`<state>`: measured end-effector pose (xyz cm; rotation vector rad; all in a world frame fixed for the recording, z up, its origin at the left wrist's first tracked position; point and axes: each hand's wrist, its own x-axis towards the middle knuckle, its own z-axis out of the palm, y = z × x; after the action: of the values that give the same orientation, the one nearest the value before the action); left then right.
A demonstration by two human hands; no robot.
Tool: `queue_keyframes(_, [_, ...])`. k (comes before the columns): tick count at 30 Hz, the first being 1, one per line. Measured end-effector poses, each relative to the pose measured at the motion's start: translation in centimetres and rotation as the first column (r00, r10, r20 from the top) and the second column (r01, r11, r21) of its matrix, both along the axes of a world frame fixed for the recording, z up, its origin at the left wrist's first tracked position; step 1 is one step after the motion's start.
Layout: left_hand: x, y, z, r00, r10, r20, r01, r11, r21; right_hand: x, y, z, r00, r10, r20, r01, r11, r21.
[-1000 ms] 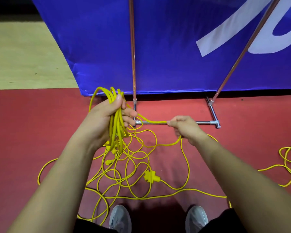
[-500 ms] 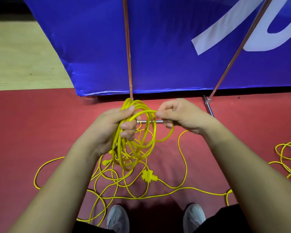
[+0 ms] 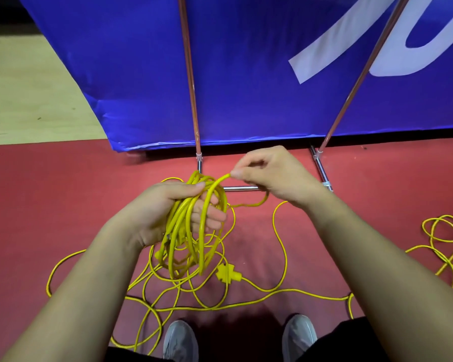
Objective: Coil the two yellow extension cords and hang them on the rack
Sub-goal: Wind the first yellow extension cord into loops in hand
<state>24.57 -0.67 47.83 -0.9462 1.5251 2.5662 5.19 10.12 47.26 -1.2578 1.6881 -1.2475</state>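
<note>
My left hand [image 3: 175, 212] grips a bundle of several yellow cord loops [image 3: 194, 239] that hang down from it. My right hand [image 3: 275, 176] pinches the same cord just right of the bundle, at the top of a fresh loop. The loose rest of this cord [image 3: 283, 259] lies tangled on the red floor below, with its yellow socket end [image 3: 226, 274] near my feet. A second yellow cord [image 3: 447, 244] lies in loose loops at the right edge. The rack [image 3: 242, 188] shows its chrome base bar and two copper uprights right behind my hands.
A blue banner [image 3: 246, 74] with white lettering hangs behind the rack and hides its upper part. The floor is red mat [image 3: 63, 205], with pale wood [image 3: 24, 100] at the far left. My two grey shoes [image 3: 179, 340] stand among the cord loops.
My right hand came in from the right with the cord and laid another loop onto the bundle in my left hand. The bundle has grown thicker.
</note>
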Motion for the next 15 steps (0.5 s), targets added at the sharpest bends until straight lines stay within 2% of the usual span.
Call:
queue_keyframes(4, [-0.2, 0.2, -0.4, 0.998, -0.042, -0.043, 0.041, 0.999, -0.017, 3.4, -0.7, 1.2, 0.967, 0.239, -0.093, -0.240, 0.971, 0.001])
queue_keyframes(6, [-0.2, -0.2, -0.5, 0.996, -0.011, -0.088, 0.013, 1.000, 0.018, 2.5, -0.6, 0.4, 0.961, 0.274, -0.032, -0.273, 0.961, 0.031])
queue_keyframes(8, [-0.1, -0.5, -0.6, 0.995, 0.027, -0.094, -0.023, 0.999, 0.042, 0.6, -0.2, -0.9, 0.947, 0.315, 0.064, -0.321, 0.937, 0.139])
queue_keyframes(10, [0.0, -0.6, -0.7, 0.996, 0.044, -0.075, -0.041, 0.998, 0.039, -1.3, 0.3, -2.8, 0.943, 0.321, 0.088, -0.333, 0.900, 0.282])
queue_keyframes(12, [0.0, -0.5, -0.8, 0.997, 0.037, -0.064, -0.036, 0.999, 0.025, -2.4, 0.6, -4.4, 0.946, 0.323, 0.026, -0.311, 0.880, 0.359])
queue_keyframes(14, [0.0, -0.7, -0.7, 0.996, 0.048, -0.076, -0.046, 0.998, 0.032, -2.6, 0.6, -5.4, 0.949, 0.315, -0.016, -0.286, 0.882, 0.376])
queue_keyframes(15, [0.1, -0.9, -0.6, 0.995, 0.055, -0.080, -0.052, 0.998, 0.042, -2.6, 0.5, -5.5, 0.960, 0.281, 0.013, -0.268, 0.898, 0.350])
